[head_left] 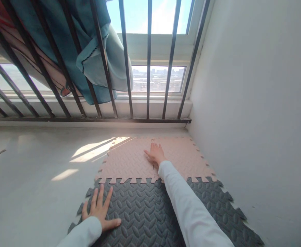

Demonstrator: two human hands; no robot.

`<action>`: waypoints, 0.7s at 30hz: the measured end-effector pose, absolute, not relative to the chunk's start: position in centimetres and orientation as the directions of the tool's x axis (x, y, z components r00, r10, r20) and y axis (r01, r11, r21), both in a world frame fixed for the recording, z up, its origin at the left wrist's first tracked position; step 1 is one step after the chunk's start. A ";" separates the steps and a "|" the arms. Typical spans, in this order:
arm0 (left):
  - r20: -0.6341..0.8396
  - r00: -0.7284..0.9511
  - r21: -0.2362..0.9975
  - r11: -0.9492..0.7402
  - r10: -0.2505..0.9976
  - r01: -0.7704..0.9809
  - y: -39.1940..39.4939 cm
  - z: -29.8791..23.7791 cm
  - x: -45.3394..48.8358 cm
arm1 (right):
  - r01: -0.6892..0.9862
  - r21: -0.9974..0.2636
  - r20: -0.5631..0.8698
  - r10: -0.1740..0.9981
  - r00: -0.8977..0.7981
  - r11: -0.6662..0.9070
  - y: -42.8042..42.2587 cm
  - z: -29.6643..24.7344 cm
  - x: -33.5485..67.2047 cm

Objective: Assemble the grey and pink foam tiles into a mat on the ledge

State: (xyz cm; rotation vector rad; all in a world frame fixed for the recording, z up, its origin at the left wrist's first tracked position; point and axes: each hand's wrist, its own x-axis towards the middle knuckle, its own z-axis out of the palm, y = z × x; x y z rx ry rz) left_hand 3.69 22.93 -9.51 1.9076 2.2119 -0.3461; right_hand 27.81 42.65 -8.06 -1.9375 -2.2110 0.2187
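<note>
Interlocking foam mats lie on the floor in the corner. Two pink mat tiles (129, 161) sit side by side at the far end, joined to dark grey tiles (145, 212) nearer me. My right hand (155, 153) is stretched forward, fingers flat and open, pressing on the seam between the two pink tiles. My left hand (99, 208) lies flat with fingers spread on the left part of the grey mat, close to its toothed edge. Both arms wear white sleeves. Neither hand holds anything.
A white wall (255, 120) runs along the right side of the mats. Black metal window bars (147, 85) stand beyond the mats, with teal cloth (88, 51) draped over them at the upper left. Pale bare floor (32, 171) with sun patches spreads to the left.
</note>
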 end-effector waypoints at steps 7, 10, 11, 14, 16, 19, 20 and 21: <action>-0.296 -0.129 -0.070 0.113 0.946 0.991 22.7 -9.4 3.6 | 0.971 -0.234 0.013 0.999 -0.042 0.044 43.8 -7.6 27.1; -0.280 -0.125 -0.113 0.097 0.952 0.989 22.5 -9.7 3.4 | 0.976 -0.217 0.024 1.000 -0.014 0.018 44.5 -8.0 26.7; -0.277 -0.123 -0.124 0.092 0.953 0.988 22.5 -9.9 3.3 | 0.976 -0.218 0.031 1.000 -0.006 0.013 44.8 -8.1 26.6; -0.267 -0.115 -0.134 0.081 0.957 0.988 22.5 -10.5 2.8 | 0.973 -0.230 0.043 0.999 0.014 -0.004 45.6 -8.2 26.6; -0.266 -0.102 -0.118 0.073 0.958 0.990 22.5 -10.8 2.6 | 0.972 -0.234 0.041 0.999 0.022 -0.012 46.0 -8.1 26.7; -0.288 -0.096 -0.092 0.073 0.953 0.993 22.5 -10.9 2.4 | 0.971 -0.239 0.026 1.000 0.016 -0.009 46.1 -7.7 27.0; -0.297 -0.097 -0.085 0.075 0.950 0.994 22.6 -10.8 2.5 | 0.971 -0.240 0.020 1.000 0.006 -0.001 45.9 -7.5 27.3; -0.306 -0.098 -0.078 0.078 0.947 0.994 22.6 -10.6 2.5 | 0.972 -0.234 0.008 1.000 -0.010 0.011 45.7 -7.2 27.5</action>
